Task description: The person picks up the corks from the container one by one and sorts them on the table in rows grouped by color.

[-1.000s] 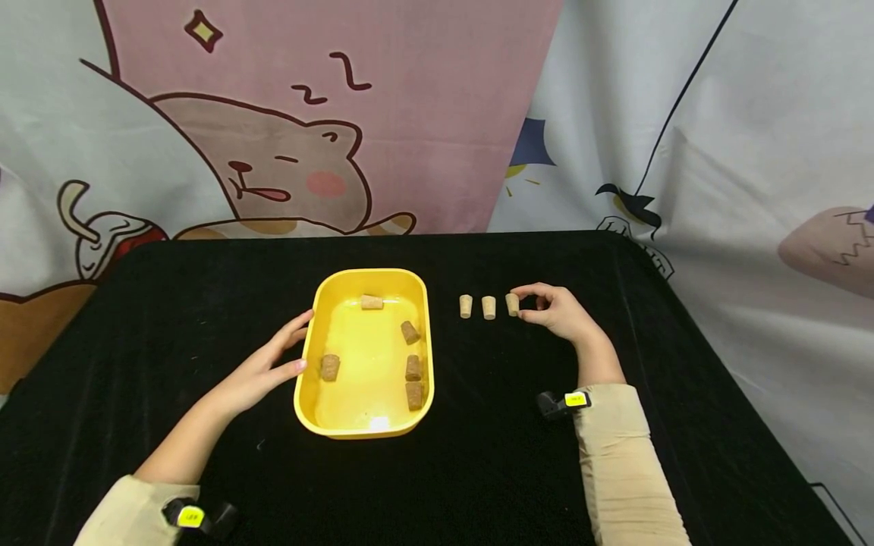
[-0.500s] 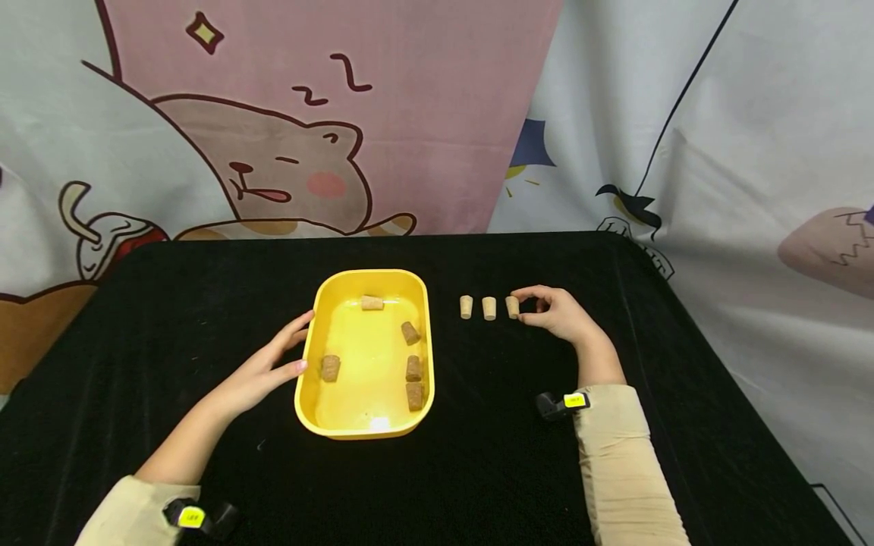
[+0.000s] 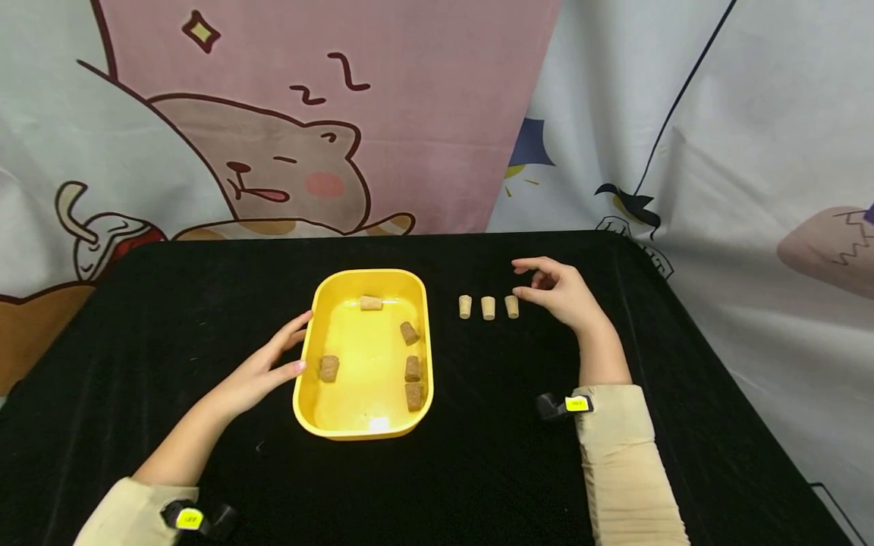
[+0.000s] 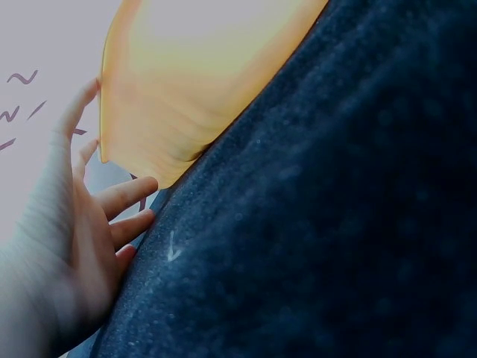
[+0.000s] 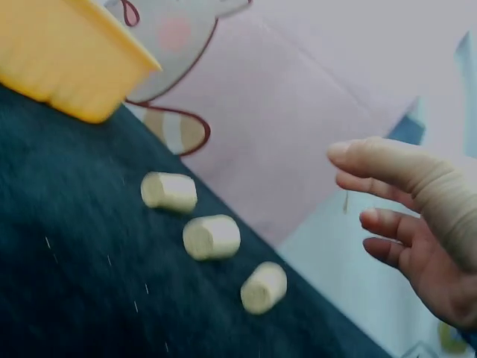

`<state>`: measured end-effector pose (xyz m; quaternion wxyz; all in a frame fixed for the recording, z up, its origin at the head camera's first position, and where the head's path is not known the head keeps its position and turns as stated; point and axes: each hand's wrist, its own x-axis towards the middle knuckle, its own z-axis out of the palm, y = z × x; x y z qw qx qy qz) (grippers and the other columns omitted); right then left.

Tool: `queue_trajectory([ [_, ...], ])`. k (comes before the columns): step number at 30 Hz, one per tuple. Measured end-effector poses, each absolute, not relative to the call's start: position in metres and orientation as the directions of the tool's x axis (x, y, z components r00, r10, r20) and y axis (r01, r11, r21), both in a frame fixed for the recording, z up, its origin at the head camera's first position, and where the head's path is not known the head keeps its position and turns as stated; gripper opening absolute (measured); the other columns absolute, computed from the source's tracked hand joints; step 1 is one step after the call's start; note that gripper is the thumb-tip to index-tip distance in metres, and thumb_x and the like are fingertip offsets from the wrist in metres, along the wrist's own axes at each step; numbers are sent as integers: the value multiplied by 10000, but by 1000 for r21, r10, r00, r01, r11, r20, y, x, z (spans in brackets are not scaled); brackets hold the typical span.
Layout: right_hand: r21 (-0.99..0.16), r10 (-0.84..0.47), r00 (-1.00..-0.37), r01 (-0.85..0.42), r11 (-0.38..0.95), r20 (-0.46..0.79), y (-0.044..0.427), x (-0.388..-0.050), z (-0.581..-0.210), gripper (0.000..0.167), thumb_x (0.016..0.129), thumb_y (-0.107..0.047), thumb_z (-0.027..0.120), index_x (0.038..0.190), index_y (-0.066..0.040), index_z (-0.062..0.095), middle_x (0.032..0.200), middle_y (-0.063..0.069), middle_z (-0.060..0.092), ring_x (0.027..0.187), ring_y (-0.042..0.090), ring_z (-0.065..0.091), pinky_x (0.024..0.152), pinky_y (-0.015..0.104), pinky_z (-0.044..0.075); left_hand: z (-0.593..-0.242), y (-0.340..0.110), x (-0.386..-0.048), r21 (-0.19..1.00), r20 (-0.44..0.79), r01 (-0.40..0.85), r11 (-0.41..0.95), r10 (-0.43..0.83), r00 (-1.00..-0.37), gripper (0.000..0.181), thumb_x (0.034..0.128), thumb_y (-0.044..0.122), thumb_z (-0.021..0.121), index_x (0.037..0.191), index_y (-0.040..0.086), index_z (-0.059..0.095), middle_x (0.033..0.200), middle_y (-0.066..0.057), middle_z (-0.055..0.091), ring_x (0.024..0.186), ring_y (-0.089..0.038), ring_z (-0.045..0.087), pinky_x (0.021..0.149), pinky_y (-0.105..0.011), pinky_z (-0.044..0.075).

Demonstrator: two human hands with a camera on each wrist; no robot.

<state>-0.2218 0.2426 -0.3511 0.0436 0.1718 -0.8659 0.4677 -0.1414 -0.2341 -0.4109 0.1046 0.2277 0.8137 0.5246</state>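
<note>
Plainly, right grip [image 3: 561, 294] spread near corks [image 3: 488, 308]; left grip [image 3: 262, 368], relaxed, touches tray [image 3: 369, 356]; wrist labels [image 3: 576, 403] illegible.

Yellow tray [image 5: 74, 71] cropped in wrist views; wrist labels [image 3: 576, 403] illegible

The right hand's grip [image 3: 561, 294] no longer pinches the rightmost cork [image 3: 511, 307]; it is now raised just clear, nearer the far edge of the counter [image 3: 505, 455], and the cork stands free.

Above the bear [image 3: 290, 171] on the backdrop [image 3: 444, 114], two Z-like signs [image 3: 346, 72] are printed, while yellow wrist-camera labels [image 3: 576, 403] cannot be read.
</note>
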Motion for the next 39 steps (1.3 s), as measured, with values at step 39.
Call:
queue_trajectory([
  [39, -455, -631, -698, -708, 540, 338, 90, -237, -343, 390, 800, -217, 788, 1172, -145, 693, 1166, 4, 607, 1081, 169, 456, 966, 381, 353, -411, -233, -143, 898, 60, 257, 357, 478, -876, 661, 990, 181, 486, 1539, 297, 138, 1519, -234, 241, 1356, -482, 213, 951, -745, 228],
])
